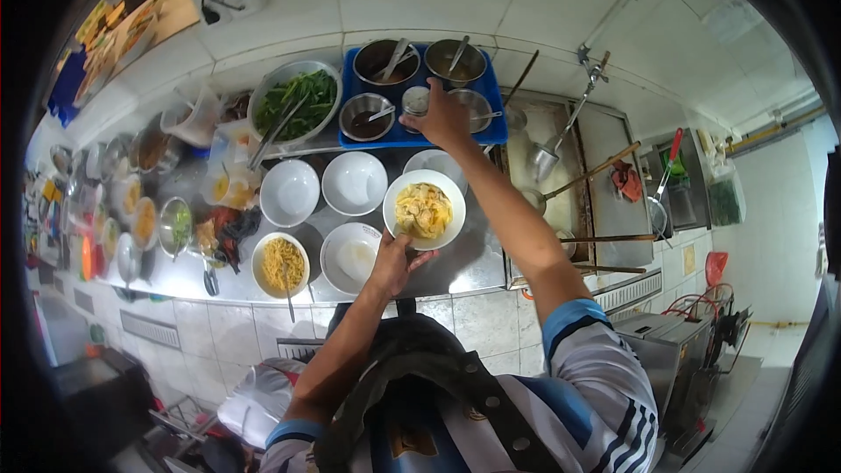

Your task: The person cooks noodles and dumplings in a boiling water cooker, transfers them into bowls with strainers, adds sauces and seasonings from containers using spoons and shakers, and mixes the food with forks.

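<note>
My left hand [392, 265] holds a white bowl [456, 226] from below, its thumb on the near rim. Inside is yellow, sliced-looking food [424, 210] with some liquid. My right hand [445, 115] reaches over the blue tray [420, 139], thumb and forefinger spread around a small lidded jar [415, 100]. Whether the fingers press on the jar is not clear. Around it on the tray stand metal bowls with spoons, among them one of dark sauce [366, 117] and one partly behind my hand [474, 108].
White bowls [289, 192] stand on the steel counter [483, 259], beside a bowl of noodles [282, 265] with a utensil in it. Leafy greens with tongs fill a large bowl [295, 102]. At right, long handles jut from a cooking station [542, 112]. Scissors [210, 279] lie near the front edge.
</note>
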Demonstrator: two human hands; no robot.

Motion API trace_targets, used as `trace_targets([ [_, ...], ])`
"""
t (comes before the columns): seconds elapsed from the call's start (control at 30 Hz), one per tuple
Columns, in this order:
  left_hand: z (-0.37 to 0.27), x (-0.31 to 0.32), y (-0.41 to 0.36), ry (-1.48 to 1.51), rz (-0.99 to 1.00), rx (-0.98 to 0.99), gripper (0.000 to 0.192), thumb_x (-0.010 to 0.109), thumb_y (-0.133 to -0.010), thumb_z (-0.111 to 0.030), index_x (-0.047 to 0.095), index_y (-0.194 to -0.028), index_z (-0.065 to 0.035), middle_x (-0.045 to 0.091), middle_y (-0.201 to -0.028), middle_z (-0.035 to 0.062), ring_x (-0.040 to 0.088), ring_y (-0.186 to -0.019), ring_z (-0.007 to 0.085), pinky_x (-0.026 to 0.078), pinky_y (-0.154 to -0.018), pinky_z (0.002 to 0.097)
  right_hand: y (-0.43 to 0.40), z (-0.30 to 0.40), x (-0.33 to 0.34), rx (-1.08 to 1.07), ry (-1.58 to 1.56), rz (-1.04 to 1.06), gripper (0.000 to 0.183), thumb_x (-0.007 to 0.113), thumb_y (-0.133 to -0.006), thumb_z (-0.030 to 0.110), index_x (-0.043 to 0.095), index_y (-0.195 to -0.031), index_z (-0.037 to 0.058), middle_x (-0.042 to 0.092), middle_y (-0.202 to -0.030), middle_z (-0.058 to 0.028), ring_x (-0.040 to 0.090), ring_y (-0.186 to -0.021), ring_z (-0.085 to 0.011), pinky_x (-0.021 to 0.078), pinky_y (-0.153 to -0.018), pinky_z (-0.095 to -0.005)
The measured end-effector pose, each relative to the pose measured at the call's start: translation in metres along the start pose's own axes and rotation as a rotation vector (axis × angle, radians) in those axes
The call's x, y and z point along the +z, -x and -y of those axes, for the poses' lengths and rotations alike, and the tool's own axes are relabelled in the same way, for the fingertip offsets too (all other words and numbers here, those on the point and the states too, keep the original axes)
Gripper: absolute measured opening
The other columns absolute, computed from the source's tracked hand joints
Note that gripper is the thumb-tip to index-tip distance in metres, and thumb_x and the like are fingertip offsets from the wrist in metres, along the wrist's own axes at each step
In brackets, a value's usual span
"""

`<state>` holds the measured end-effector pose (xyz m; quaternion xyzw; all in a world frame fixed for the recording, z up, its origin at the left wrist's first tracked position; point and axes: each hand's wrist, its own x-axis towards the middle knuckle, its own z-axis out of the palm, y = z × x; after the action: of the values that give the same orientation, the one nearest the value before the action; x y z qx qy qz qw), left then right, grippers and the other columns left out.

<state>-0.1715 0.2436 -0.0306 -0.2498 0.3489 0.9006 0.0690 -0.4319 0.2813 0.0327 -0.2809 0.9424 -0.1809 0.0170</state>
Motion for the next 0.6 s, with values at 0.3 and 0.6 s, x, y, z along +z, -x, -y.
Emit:
trace_targets([
  [0.3,0.043,-0.020,0.033,-0.009,0.011,-0.101,0.053,0.035,-0.092,-0.003,0.019,-0.142,-0.0077,0.051,-0.125,0.0242,0.068,-0.090,0.0339,0.062,-0.076,0.0382,0.082,-0.007,-0.039,-0.243,-0.815,-0.277,0.083,0.086,-0.068,0.031,0.039,-0.132,0.0066,0.059,-0.114,-0.0150,0.057,-0.107,-0.0265,0.0458,-0.093,-0.0394],
  [0.6,0.079,-0.035,0.030,-0.082,0.031,-0.233,0.055,0.047,-0.097,-0.020,0.018,-0.144,-0.0137,0.051,-0.127,0.0168,0.064,-0.102,0.0281,0.057,-0.081,0.0401,0.229,-0.037,-0.011,0.199,-0.618,0.592,0.084,0.082,-0.074,0.040,0.034,-0.137,0.0145,0.061,-0.110,-0.0109,0.058,-0.099,-0.0224,0.0477,-0.081,-0.0356],
])
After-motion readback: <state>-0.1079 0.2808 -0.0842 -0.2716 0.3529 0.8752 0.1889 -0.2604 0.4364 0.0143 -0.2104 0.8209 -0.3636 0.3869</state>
